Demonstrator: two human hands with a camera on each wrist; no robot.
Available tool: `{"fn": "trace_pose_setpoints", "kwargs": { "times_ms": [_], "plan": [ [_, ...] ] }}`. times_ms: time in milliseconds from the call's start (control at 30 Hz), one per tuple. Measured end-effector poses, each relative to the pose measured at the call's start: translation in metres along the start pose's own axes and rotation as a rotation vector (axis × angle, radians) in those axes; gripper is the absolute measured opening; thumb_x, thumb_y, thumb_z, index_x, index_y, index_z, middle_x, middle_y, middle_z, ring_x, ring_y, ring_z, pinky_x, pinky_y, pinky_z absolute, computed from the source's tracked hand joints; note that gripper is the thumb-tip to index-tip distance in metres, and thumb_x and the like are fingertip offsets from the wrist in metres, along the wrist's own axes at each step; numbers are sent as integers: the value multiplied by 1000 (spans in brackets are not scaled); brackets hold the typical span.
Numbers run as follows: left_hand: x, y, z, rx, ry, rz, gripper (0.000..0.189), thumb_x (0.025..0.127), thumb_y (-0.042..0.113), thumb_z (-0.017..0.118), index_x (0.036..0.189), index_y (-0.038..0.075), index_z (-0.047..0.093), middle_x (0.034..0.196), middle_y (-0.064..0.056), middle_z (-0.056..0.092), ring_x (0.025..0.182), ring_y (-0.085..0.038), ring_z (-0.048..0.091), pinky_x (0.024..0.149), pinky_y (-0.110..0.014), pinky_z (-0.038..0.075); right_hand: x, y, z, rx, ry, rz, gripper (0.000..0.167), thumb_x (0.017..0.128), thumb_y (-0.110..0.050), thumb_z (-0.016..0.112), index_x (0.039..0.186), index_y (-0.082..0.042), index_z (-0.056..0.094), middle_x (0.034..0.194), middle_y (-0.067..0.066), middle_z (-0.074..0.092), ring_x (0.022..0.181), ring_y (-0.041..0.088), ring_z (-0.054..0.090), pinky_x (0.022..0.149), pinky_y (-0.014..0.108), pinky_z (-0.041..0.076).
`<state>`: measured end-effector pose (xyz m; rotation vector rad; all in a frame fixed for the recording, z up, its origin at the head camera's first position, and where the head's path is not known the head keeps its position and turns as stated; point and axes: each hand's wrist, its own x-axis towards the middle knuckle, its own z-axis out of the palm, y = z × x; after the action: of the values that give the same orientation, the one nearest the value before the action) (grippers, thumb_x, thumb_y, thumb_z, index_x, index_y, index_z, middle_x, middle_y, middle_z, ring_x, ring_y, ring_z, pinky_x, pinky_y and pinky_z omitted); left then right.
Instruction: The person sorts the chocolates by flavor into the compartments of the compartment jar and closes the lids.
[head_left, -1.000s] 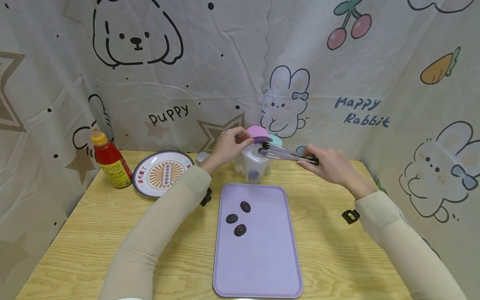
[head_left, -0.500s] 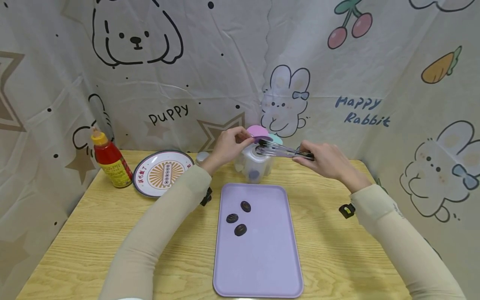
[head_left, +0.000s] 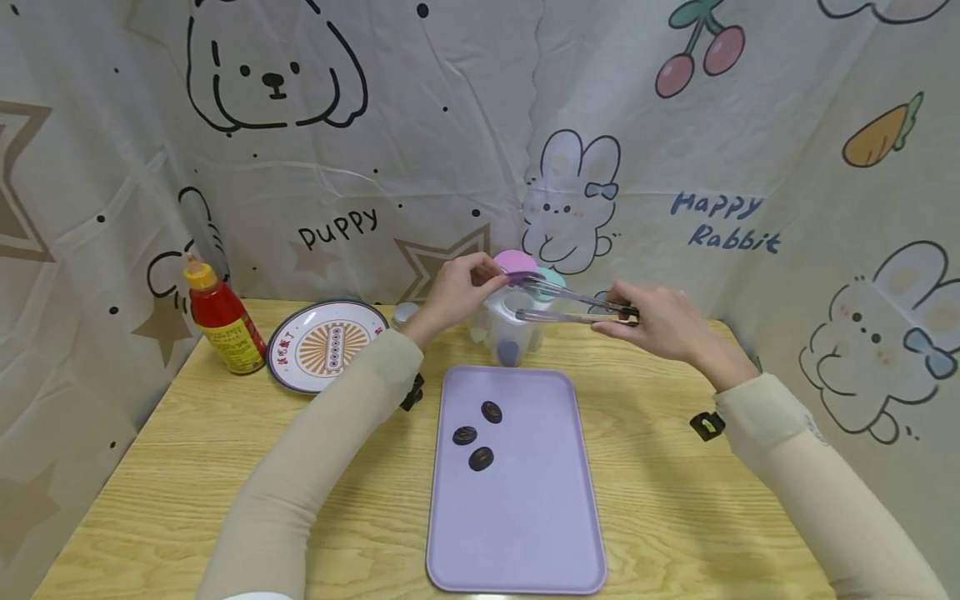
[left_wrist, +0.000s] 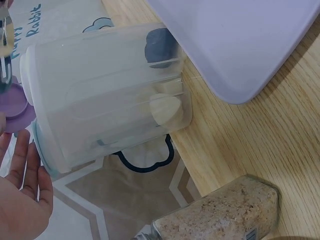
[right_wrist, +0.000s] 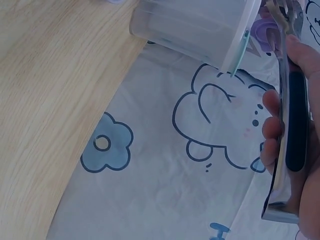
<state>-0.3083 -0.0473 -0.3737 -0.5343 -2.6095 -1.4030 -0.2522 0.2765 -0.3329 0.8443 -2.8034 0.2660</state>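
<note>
My left hand (head_left: 453, 296) pinches the raised purple lid (head_left: 521, 277) of a translucent plastic canister (head_left: 495, 323) at the back of the table. In my right hand (head_left: 660, 325) are metal tongs (head_left: 558, 317) with dark grips. Their arms stand spread over the canister's top, the upper arm right at the purple lid, nothing visible between the tips. Through the canister's wall, the left wrist view shows a dark piece (left_wrist: 161, 47) and a pale piece (left_wrist: 166, 109) at the bottom. Three dark oval, chocolate-like pieces (head_left: 481, 458) lie on the lilac tray (head_left: 517, 533).
Pink (head_left: 513, 261) and teal (head_left: 553, 279) lids are also on the canister. Left of it stand a jar of light brown grains (left_wrist: 220, 210), a printed plate (head_left: 288, 329) and a red sauce bottle (head_left: 232, 333). A patterned curtain (head_left: 450, 167) closes off the back.
The tongs' tips, together before with something dark at them, have spread apart and the dark thing is gone from them. The dark patch inside the canister looks larger. My left hand stays put.
</note>
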Motion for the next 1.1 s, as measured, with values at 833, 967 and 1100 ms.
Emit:
{"fn": "trace_pose_setpoints", "kwargs": {
  "times_ms": [833,967,1100],
  "plan": [
    [0,-1,1,-4,10,-6,18,102,27,72,110,10,72,110,-9,77,100,-23,68,90,-35,56,-65,-17,34,-11,69,-180,38,78,-42,92,100,-19,72,81,-9,71,59,-7,47,54,17,41],
    [0,0,1,1,11,-8,18,102,27,72,110,11,72,111,-9,77,101,-23,68,90,-34,56,-69,-23,50,10,16,-157,38,81,-46,89,102,-19,73,84,-8,73,65,-5,54,57,17,45],
    [0,0,1,-1,10,-13,18,102,27,72,110,11,72,110,-9,77,100,-22,68,91,-34,55,-71,-28,67,25,-7,-142,39,82,-48,88,103,-19,74,86,-7,76,68,0,61,59,18,48]
  ]
}}
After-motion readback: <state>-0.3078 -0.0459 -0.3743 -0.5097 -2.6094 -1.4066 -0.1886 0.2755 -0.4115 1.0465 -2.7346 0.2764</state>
